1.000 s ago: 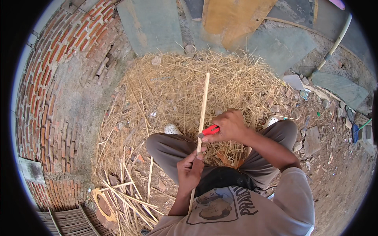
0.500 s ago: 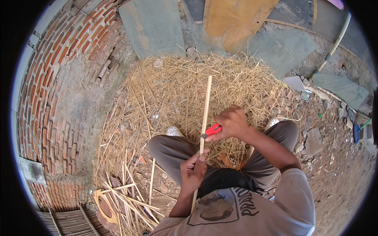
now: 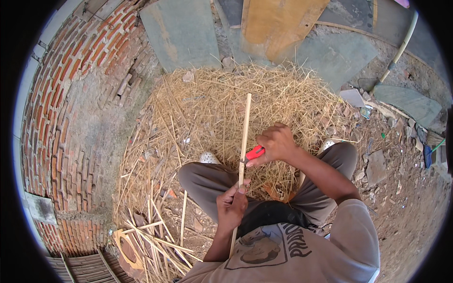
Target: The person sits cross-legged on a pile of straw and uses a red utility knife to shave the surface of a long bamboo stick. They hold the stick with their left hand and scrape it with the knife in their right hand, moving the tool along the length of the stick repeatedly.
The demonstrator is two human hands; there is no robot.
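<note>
Over straw point(image 3: 212, 108), hands still grip stick point(image 3: 245, 127).

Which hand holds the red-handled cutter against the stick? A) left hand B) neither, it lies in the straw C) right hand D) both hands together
C: the right hand closes around the red-handled cutter and sets it against the long pale stick, while the left hand grips the stick lower down, above the lap.
</note>
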